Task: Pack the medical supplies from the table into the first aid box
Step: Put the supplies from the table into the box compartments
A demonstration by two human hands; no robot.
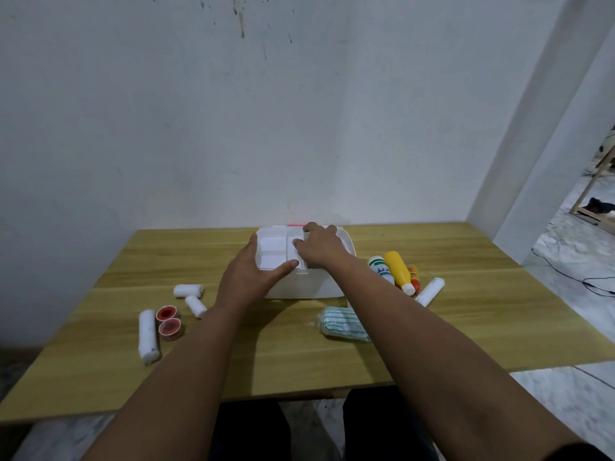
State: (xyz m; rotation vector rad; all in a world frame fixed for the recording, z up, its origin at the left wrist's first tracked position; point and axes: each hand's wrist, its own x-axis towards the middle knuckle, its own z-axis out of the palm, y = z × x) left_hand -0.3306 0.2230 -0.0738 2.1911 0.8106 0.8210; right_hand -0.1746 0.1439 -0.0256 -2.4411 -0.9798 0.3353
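The white first aid box (299,287) stands at the middle of the wooden table (100,377). A white compartment tray (273,249) sits on top of it. My left hand (249,274) grips the tray's left front corner, thumb along its front edge. My right hand (317,246) is closed over the tray's middle part. Left of the box lie three white bandage rolls (188,290) (196,306) (148,337) and two red tape rolls (168,321). On the right lie a green-striped packet (344,324), a white bottle (381,267), a yellow bottle (397,271), a small orange bottle (413,276) and a white roll (431,291).
The table's far edge meets a white wall (299,111). A white pillar (539,161) stands at the table's right rear corner. Cables (585,281) run over the floor to the right, and a wooden frame (595,194) stands beyond.
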